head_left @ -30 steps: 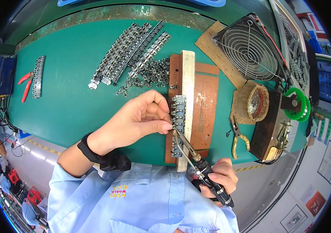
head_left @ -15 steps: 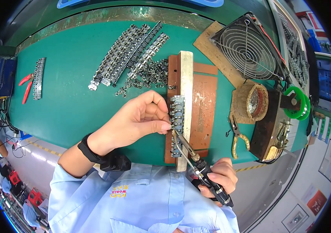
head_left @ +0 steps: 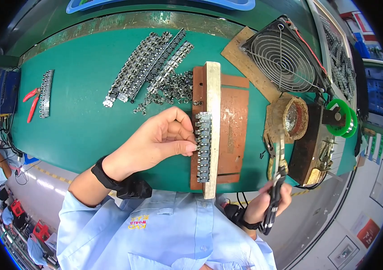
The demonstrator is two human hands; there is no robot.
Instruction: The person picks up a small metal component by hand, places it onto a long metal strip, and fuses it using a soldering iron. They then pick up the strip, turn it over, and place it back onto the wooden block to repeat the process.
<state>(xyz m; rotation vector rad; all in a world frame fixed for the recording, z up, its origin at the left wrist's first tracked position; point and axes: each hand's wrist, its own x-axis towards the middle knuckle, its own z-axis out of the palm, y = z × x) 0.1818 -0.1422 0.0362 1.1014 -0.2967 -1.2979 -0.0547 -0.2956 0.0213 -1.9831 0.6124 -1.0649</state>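
Note:
A strip of small circuit boards (head_left: 204,153) lies along a pale bar (head_left: 212,90) on a brown fixture board (head_left: 233,114). My left hand (head_left: 167,141) is closed in a pinch at the strip's left edge; what lies between thumb and finger is too small to make out. My right hand (head_left: 258,207) grips the black handle of a soldering iron (head_left: 274,202), held away from the strip. Its blurred metal tip points up toward a round, crusty-rimmed pot (head_left: 305,118), just below it. Small black metal parts (head_left: 178,88) lie piled beyond my left hand.
Several finished-looking strips (head_left: 140,65) lie at the back. Red-handled cutters (head_left: 33,103) rest beside another strip (head_left: 46,93) at far left. A caged fan (head_left: 282,56) stands back right; pliers (head_left: 270,148), a green reel (head_left: 339,118) and a dark block (head_left: 307,150) sit at right.
My right hand has carried the soldering iron off the strip, rightward toward the pot, and turned it more upright. My left hand keeps its pinch at the strip's edge.

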